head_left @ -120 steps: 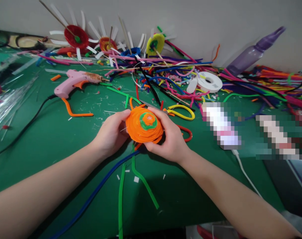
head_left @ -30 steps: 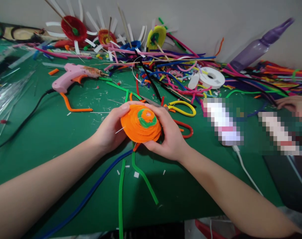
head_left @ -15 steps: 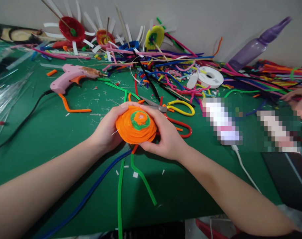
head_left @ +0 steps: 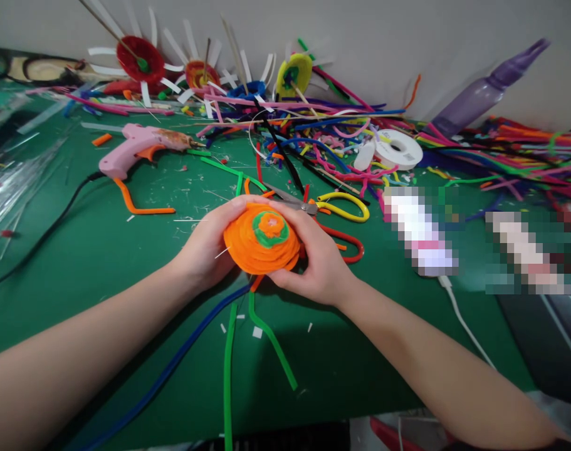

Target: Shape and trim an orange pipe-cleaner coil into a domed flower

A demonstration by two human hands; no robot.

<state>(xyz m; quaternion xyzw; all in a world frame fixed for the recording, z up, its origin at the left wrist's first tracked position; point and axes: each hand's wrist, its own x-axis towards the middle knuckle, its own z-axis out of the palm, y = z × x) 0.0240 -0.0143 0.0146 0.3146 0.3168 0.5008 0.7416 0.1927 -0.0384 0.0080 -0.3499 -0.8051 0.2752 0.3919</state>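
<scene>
Between my two hands is an orange disc of coiled pipe cleaner point(head_left: 254, 250), domed, with a green ring and a small orange and pink centre. My left hand point(head_left: 212, 241) grips its left edge, and my right hand point(head_left: 316, 254) wraps round its right side with the thumb along the lower rim. The underside is hidden. Just behind my right hand lie scissors point(head_left: 341, 207) with a yellow and a red handle. Below the disc, green pipe cleaners point(head_left: 229, 376) and a blue pipe cleaner point(head_left: 172, 366) lie on the green table point(head_left: 360, 369).
A pink glue gun point(head_left: 128, 150) rests at the left. Finished-looking coiled discs point(head_left: 294, 72) with white strips lean at the back. Loose pipe cleaners, a ribbon spool point(head_left: 402, 150) and a purple bottle point(head_left: 473, 100) lie behind. Two blurred phone-like objects point(head_left: 419, 232) are at the right.
The view has shifted slightly, and the disc appears a little lower and to the right, still in both hands. Another person's hand at the right edge has gone from view.
</scene>
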